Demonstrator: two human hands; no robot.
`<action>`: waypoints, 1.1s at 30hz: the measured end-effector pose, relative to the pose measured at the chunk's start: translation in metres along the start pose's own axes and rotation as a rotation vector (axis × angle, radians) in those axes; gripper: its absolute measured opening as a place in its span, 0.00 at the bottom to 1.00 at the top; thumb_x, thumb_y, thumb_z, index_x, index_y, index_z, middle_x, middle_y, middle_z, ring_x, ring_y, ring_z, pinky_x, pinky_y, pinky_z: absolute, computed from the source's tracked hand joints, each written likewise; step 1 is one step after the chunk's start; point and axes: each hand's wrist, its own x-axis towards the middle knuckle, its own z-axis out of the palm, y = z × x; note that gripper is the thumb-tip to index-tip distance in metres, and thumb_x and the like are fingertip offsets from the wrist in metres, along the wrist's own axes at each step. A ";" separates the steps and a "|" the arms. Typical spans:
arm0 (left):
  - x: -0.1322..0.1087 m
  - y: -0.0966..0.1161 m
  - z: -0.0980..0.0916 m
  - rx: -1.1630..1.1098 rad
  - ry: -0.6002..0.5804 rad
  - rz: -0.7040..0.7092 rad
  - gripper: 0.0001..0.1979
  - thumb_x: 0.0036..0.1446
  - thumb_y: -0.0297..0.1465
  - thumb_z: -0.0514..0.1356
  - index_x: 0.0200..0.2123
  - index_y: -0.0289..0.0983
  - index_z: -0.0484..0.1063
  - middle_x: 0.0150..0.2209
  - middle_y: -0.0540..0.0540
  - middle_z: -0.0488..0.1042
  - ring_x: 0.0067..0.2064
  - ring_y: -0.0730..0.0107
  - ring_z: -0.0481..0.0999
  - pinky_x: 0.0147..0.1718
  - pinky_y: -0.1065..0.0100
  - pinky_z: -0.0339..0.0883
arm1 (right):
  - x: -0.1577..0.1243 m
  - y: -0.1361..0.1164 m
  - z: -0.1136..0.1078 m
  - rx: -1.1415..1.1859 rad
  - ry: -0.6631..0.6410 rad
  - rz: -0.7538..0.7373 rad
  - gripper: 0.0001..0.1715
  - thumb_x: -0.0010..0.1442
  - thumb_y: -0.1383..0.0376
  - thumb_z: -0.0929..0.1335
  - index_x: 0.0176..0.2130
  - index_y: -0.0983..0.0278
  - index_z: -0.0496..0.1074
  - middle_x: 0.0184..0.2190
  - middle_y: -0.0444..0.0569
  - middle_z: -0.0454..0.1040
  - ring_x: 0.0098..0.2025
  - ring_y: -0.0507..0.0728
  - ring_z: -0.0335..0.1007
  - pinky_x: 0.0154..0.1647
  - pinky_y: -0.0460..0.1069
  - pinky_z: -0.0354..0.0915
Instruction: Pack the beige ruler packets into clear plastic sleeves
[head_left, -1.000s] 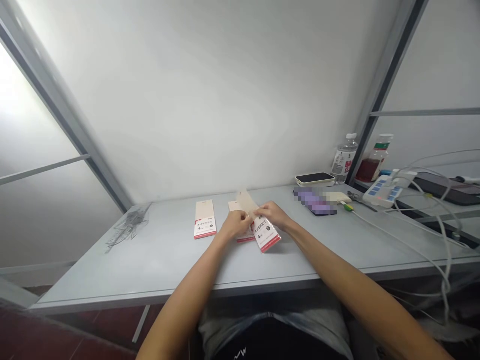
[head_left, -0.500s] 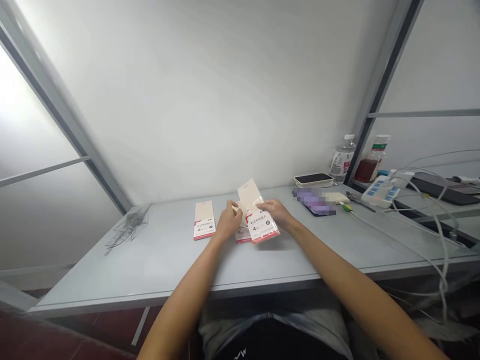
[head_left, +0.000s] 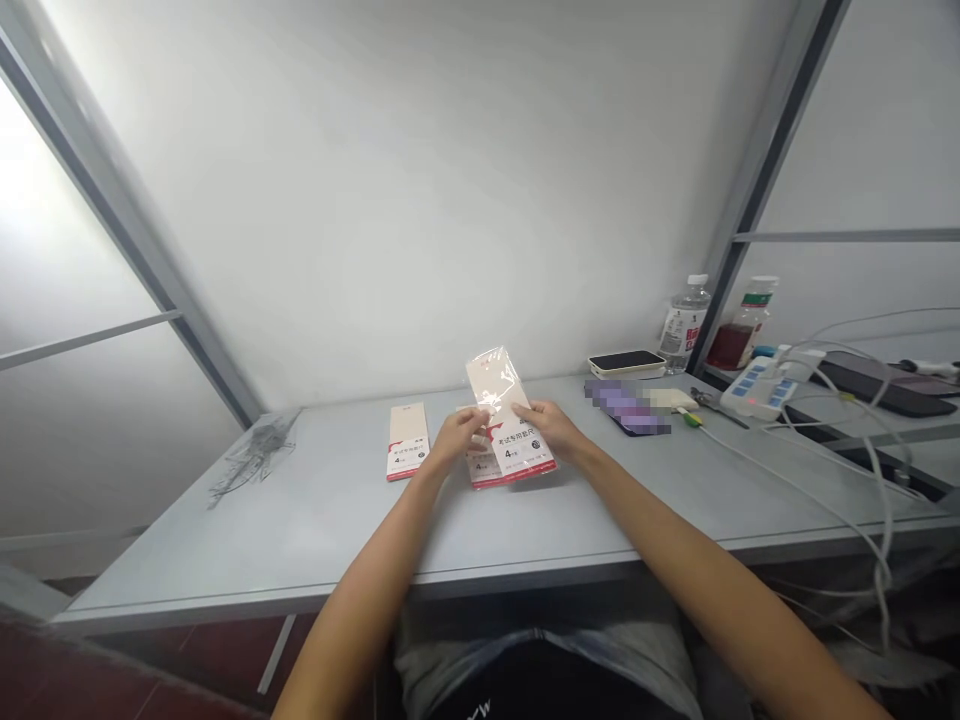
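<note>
A small indoor work corner, closer to a study or office desk than to a kitchen or lab, is shown, though home and office cannot be told apart; a pale grey desk is set against a plain white wall; grey metal framing is seen at the upper right; a power strip and white cables are laid at the right; a water bottle is placed behind the desk; dark red floor tiles are visible at the lower left.
</note>
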 end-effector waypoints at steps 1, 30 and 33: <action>-0.001 0.002 -0.001 -0.044 0.010 0.010 0.16 0.50 0.44 0.53 0.27 0.35 0.63 0.33 0.46 0.70 0.33 0.73 0.72 0.28 0.72 0.67 | 0.000 0.000 0.000 -0.007 0.003 -0.008 0.20 0.47 0.52 0.68 0.29 0.68 0.69 0.24 0.49 0.74 0.25 0.54 0.69 0.25 0.47 0.63; 0.002 0.000 -0.052 0.673 0.389 -0.144 0.11 0.57 0.36 0.46 0.25 0.39 0.56 0.29 0.46 0.68 0.32 0.67 0.68 0.29 0.70 0.57 | 0.009 0.002 -0.035 -0.658 0.350 -0.062 0.17 0.54 0.53 0.60 0.33 0.62 0.68 0.14 0.41 0.64 0.15 0.51 0.58 0.18 0.46 0.56; -0.002 -0.003 -0.076 0.689 0.455 -0.243 0.09 0.56 0.35 0.45 0.26 0.39 0.58 0.29 0.45 0.69 0.30 0.66 0.69 0.28 0.69 0.57 | 0.012 0.007 -0.054 -0.734 0.404 0.066 0.17 0.54 0.55 0.60 0.37 0.64 0.66 0.16 0.43 0.67 0.15 0.51 0.59 0.18 0.46 0.56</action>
